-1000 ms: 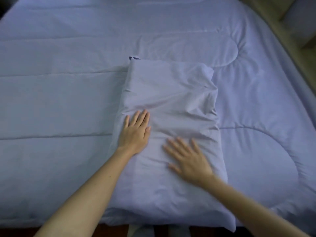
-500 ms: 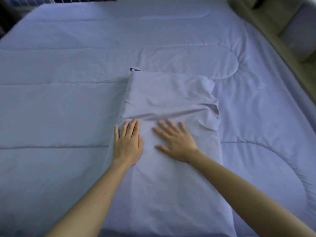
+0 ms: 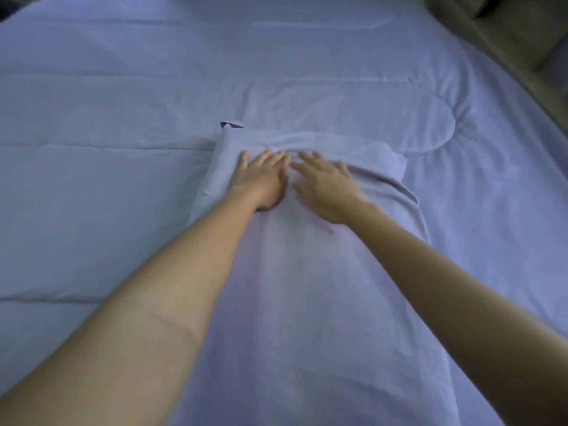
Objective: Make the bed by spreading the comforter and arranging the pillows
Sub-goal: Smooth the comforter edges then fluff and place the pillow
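Blurred comforter (image 3: 92,210); pillow (image 3: 307,302), near end off-frame, under left hand (image 3: 261,179), right hand (image 3: 325,189).

From my feed, the comforter (image 3: 123,210) covers everything I can see of the bed, so the mattress is hidden from me. It is pale lilac-blue and lies mostly flat. Stitched seams run straight across its left half, and rounded quilting loops curve on the right. Light creases fan out beyond the middle. One pillow (image 3: 307,302) in the same colour lies directly on the comforter, running lengthwise from the near edge toward the centre. Its near part looks smooth, while its far end is wrinkled, with folds bunched at the far right corner. A small flap (image 3: 232,124) of fabric sticks out at its far left corner.
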The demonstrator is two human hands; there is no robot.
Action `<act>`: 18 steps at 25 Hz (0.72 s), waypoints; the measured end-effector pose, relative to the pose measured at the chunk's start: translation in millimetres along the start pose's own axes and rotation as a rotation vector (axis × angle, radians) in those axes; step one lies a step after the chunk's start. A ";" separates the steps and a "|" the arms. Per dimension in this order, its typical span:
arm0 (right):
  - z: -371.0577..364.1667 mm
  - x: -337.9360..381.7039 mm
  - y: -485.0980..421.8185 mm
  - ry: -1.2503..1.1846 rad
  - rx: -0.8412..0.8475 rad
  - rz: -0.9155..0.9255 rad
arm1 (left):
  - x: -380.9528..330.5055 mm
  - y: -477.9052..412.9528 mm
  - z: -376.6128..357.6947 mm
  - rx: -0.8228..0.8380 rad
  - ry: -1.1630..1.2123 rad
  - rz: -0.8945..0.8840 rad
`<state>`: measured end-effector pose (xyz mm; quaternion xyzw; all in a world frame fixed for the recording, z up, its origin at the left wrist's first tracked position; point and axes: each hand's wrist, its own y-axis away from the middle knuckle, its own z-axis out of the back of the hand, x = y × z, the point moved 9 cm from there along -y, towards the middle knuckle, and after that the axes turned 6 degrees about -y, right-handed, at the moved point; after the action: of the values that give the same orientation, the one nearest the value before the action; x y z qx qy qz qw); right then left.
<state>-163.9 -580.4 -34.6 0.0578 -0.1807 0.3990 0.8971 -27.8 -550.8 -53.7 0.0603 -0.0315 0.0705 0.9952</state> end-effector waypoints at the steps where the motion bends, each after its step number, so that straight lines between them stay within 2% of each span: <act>1: -21.0 3.4 -5.9 0.043 0.096 0.034 | 14.0 -10.2 2.1 0.013 -0.007 0.031; 2: -23.2 -11.3 -12.0 0.071 0.121 0.015 | 25.1 -16.5 3.6 0.036 -0.012 0.068; 4: 9.0 -70.0 -19.2 0.076 0.061 -0.140 | 39.6 -16.8 6.8 0.063 -0.012 0.176; 6: 49.2 -133.8 2.3 -0.020 0.062 -0.412 | 51.0 10.0 12.8 0.069 0.119 0.374; 8: 78.3 -161.8 37.6 -0.050 -0.046 -0.647 | 64.6 51.3 21.4 0.013 0.288 0.579; 9: 79.4 -150.0 51.3 -0.011 -0.116 -0.642 | 66.1 74.2 24.8 -0.010 0.360 0.647; 10: 71.5 -117.3 61.5 0.009 -0.157 -0.521 | 64.2 96.8 27.4 -0.023 0.393 0.672; 12: 15.3 -15.4 108.5 -0.029 -0.092 -0.136 | 50.0 143.5 21.8 -0.006 0.422 0.642; 13: -17.5 28.3 149.6 -0.022 -0.051 -0.015 | 41.6 169.3 17.4 0.007 0.443 0.609; 14: -36.2 55.3 188.6 -0.011 -0.065 0.006 | 35.3 196.3 12.4 0.017 0.472 0.588; 15: -35.6 62.3 217.6 -0.058 -0.101 -0.046 | 31.7 226.6 9.5 0.023 0.510 0.592; 16: -25.7 51.4 236.7 -0.109 -0.162 -0.145 | 31.4 256.9 4.6 0.031 0.565 0.625; 18: -9.9 9.0 266.0 -0.174 -0.172 -0.427 | 32.2 319.9 -14.6 0.077 0.706 0.740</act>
<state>-351.5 -392.1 -51.3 0.0523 -0.2744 0.1768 0.9438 -41.3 -230.2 -28.9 0.0542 0.2898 0.4352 0.8507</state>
